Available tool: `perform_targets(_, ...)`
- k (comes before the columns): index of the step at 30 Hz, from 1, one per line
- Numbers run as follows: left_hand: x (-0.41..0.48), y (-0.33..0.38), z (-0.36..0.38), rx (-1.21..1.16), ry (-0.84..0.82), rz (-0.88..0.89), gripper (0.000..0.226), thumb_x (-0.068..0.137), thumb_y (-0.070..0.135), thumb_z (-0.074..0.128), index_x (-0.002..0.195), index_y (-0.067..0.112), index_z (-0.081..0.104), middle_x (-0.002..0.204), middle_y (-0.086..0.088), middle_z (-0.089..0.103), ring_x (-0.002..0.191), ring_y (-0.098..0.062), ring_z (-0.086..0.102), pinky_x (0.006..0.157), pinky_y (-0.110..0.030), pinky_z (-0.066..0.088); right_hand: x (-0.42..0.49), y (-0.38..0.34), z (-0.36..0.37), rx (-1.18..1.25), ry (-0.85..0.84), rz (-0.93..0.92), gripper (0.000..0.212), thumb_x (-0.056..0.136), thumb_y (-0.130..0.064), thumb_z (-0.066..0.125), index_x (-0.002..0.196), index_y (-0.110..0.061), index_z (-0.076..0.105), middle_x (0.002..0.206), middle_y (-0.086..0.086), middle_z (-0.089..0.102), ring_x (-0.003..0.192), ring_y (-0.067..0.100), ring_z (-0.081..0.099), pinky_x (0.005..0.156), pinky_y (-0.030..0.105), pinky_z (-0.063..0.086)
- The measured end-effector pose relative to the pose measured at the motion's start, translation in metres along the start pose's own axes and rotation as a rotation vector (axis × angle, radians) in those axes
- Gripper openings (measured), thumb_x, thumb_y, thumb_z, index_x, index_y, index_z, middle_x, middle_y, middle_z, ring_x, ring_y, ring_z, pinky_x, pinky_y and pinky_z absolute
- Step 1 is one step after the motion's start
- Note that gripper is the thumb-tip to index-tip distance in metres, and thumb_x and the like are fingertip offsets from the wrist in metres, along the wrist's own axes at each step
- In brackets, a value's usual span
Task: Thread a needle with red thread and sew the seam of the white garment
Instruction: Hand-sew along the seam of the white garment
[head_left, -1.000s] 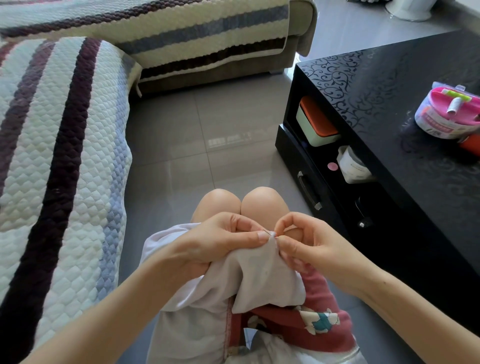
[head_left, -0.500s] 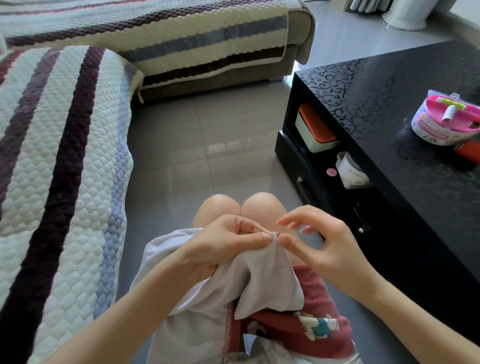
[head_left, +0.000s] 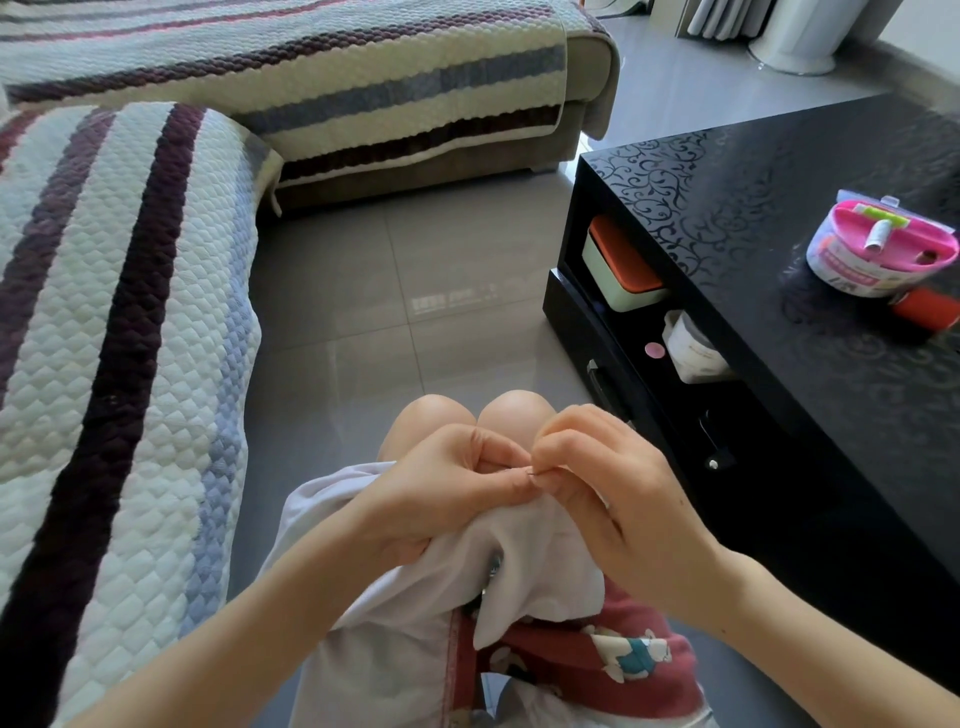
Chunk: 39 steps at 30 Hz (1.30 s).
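The white garment (head_left: 524, 571) lies bunched over my lap, above my knees. My left hand (head_left: 441, 493) pinches a raised fold of it between thumb and forefinger. My right hand (head_left: 608, 493) meets it fingertip to fingertip, thumb and forefinger closed on the thin needle (head_left: 535, 471) right at the fold's edge. Only a short dark sliver of the needle shows. The red thread cannot be made out at the seam. A red thread spool (head_left: 924, 307) lies on the black table at the right.
A black coffee table (head_left: 779, 218) stands close on the right, with a pink sewing kit tub (head_left: 878, 254) on top and boxes on its shelf (head_left: 623, 270). A striped quilted sofa (head_left: 130, 312) fills the left. Grey tiled floor (head_left: 405, 291) lies between.
My right hand, open-fingered beside the fold half a second ago, has closed back onto the needle at the fold's edge. My left hand has kept its pinch on the garment.
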<state>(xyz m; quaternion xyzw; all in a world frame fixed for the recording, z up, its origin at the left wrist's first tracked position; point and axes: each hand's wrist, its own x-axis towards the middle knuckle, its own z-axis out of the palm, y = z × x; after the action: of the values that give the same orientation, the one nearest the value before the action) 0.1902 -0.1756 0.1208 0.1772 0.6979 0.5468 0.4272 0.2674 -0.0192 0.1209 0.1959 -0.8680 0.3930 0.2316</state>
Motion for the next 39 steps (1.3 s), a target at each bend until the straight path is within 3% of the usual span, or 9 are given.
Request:
perform_targets(6,0.002,0.004,0.009,0.231,0.132,0.032,0.026,0.089,0.021,0.067,0.062,0.020,0.068,0.048,0.017,0.054,0.050,0.005,0.049,0.055,-0.010,0.036,0.009,-0.018,-0.014,0.396,0.095,0.116,0.010,0.094,-0.007,0.048,0.086,-0.004,0.054,0.083,0.002,0.054,0.080,0.015,0.058,0.075,0.029,0.051)
perform_targets(9,0.001,-0.003,0.010,0.213,0.121,-0.046,0.018,0.089,0.026,0.067,0.076,0.016,0.075,0.067,0.011,0.068,0.064,0.005,0.059,0.067,-0.017,0.046,0.032,-0.023,-0.034,0.759,0.176,0.340,0.015,0.093,-0.021,0.050,0.087,-0.007,0.049,0.074,0.005,0.056,0.069,0.018,0.063,0.074,0.044,0.057)
perform_targets(13,-0.003,-0.001,-0.004,0.015,0.035,-0.094,0.016,0.085,0.023,0.069,0.091,0.011,0.077,0.094,-0.004,0.076,0.087,-0.007,0.066,0.082,-0.024,0.050,0.042,0.017,-0.054,1.141,0.097,0.767,0.007,0.089,-0.016,0.044,0.083,-0.013,0.042,0.056,0.001,0.046,0.046,0.012,0.047,0.044,0.023,0.046)
perform_targets(18,-0.006,0.001,-0.013,-0.098,-0.090,-0.135,0.025,0.076,0.024,0.077,0.095,0.007,0.076,0.094,-0.005,0.075,0.085,-0.007,0.068,0.076,-0.019,0.052,0.052,0.104,-0.067,0.729,0.181,0.860,0.024,0.099,-0.007,0.041,0.079,-0.018,0.044,0.051,-0.007,0.036,0.042,0.007,0.026,0.044,0.023,0.019)
perform_targets(24,-0.012,0.007,-0.010,-0.195,-0.141,-0.121,0.015,0.078,0.017,0.069,0.089,0.010,0.077,0.088,-0.001,0.075,0.081,-0.005,0.069,0.071,-0.015,0.050,0.058,0.205,-0.102,-0.103,0.623,1.025,0.005,0.086,-0.021,0.046,0.085,-0.021,0.051,0.079,-0.006,0.053,0.084,0.023,0.059,0.074,0.032,0.044)
perform_targets(27,-0.014,0.010,-0.010,-0.233,-0.170,-0.103,0.017,0.078,0.015,0.064,0.087,0.011,0.078,0.088,-0.002,0.075,0.081,-0.006,0.070,0.071,-0.015,0.051,0.066,0.178,-0.087,-0.076,0.307,0.957,0.010,0.085,-0.028,0.062,0.092,-0.021,0.061,0.090,-0.005,0.061,0.090,0.019,0.060,0.079,0.036,0.051)
perform_targets(30,-0.014,0.011,-0.012,-0.243,-0.168,-0.103,0.014,0.082,0.011,0.064,0.088,0.009,0.078,0.088,-0.003,0.075,0.081,-0.007,0.070,0.071,-0.015,0.051,0.063,0.102,-0.058,0.253,-0.246,0.795,0.009,0.091,-0.019,0.062,0.094,-0.015,0.070,0.068,-0.017,0.064,0.064,-0.005,0.055,0.055,0.007,0.040)
perform_targets(32,-0.013,0.012,-0.013,-0.231,-0.176,-0.100,0.012,0.085,0.011,0.067,0.091,0.007,0.077,0.090,-0.003,0.075,0.083,-0.007,0.070,0.072,-0.015,0.051,0.049,0.069,-0.044,0.355,-0.515,0.694,0.017,0.091,-0.021,0.064,0.097,-0.008,0.072,0.069,-0.014,0.068,0.068,-0.009,0.055,0.062,0.007,0.040)
perform_targets(39,-0.011,0.016,-0.013,-0.188,-0.179,-0.111,0.011,0.083,0.015,0.068,0.089,0.013,0.078,0.084,-0.001,0.075,0.079,-0.005,0.069,0.069,-0.014,0.050,0.032,0.046,-0.032,0.507,-0.719,0.642,0.017,0.090,-0.022,0.065,0.091,-0.006,0.072,0.088,0.008,0.071,0.084,0.012,0.063,0.083,0.031,0.048)
